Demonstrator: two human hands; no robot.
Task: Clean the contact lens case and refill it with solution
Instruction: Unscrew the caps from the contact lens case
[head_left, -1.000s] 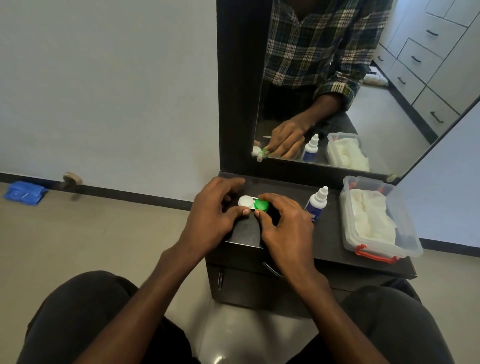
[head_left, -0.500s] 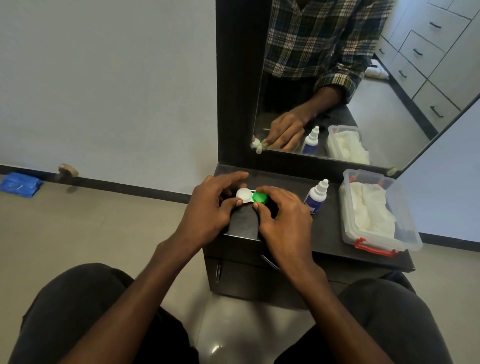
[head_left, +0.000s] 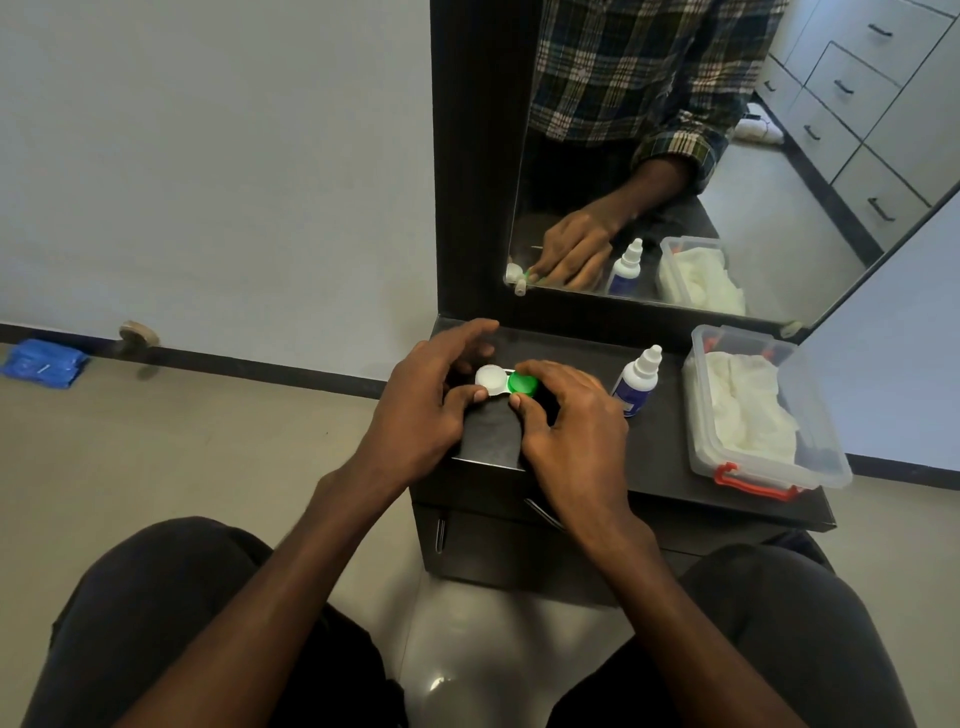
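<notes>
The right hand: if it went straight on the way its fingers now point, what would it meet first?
Probably the mirror frame, past the lens case the right hand already grips; depth is unclear.

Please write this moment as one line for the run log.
left hand: holds lens case | right hand: pinches green cap | bottle: upright, capped

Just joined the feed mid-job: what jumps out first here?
Both hands meet at the contact lens case on the dark vanity top: the left hand pinches the white-capped side, the right hand the green cap. To their right stand a capped solution bottle and a clear box of white cloth.
</notes>
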